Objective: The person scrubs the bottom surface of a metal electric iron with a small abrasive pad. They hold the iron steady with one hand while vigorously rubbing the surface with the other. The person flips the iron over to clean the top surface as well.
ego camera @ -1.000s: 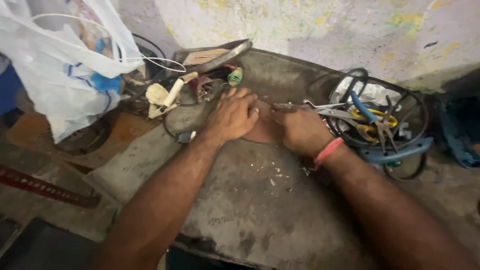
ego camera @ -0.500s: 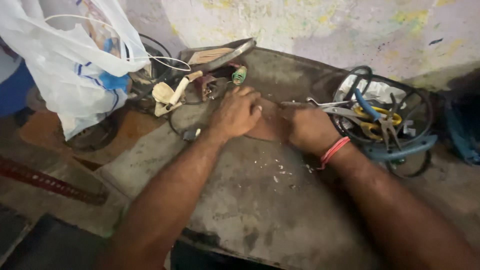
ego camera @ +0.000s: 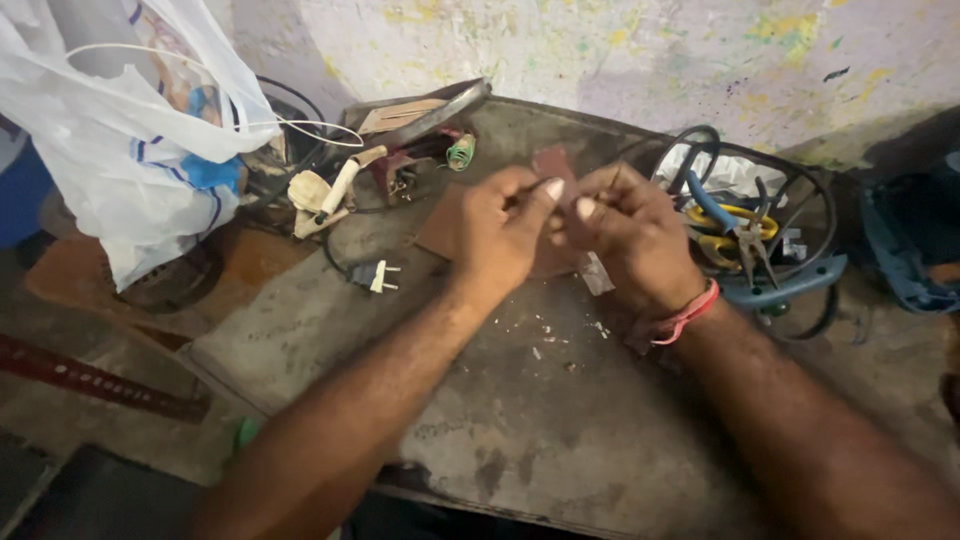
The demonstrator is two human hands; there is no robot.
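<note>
My left hand [ego camera: 503, 235] and my right hand [ego camera: 640, 238] are held close together a little above the grey worktable [ego camera: 560, 420]. Thumb and fingers of each hand pinch what looks like a thin dark wire [ego camera: 566, 200]; it is too small to make out well. A brown flat sheet [ego camera: 440, 232] lies on the table under and behind my hands. A small pale scrap [ego camera: 596, 273] lies just below my right hand. A red band [ego camera: 685, 318] is on my right wrist.
A white plastic bag [ego camera: 130, 150] hangs at the left. A two-pin plug [ego camera: 376, 275], a cream-handled tool [ego camera: 338, 190] and a green coil [ego camera: 460, 152] lie at the back left. Pliers [ego camera: 738, 228] sit in a round wire guard [ego camera: 800, 270] at the right.
My hands were pressed flat together on the table. Now they are lifted slightly, with the fingers pinching between them. The view has shifted a little to the right.
</note>
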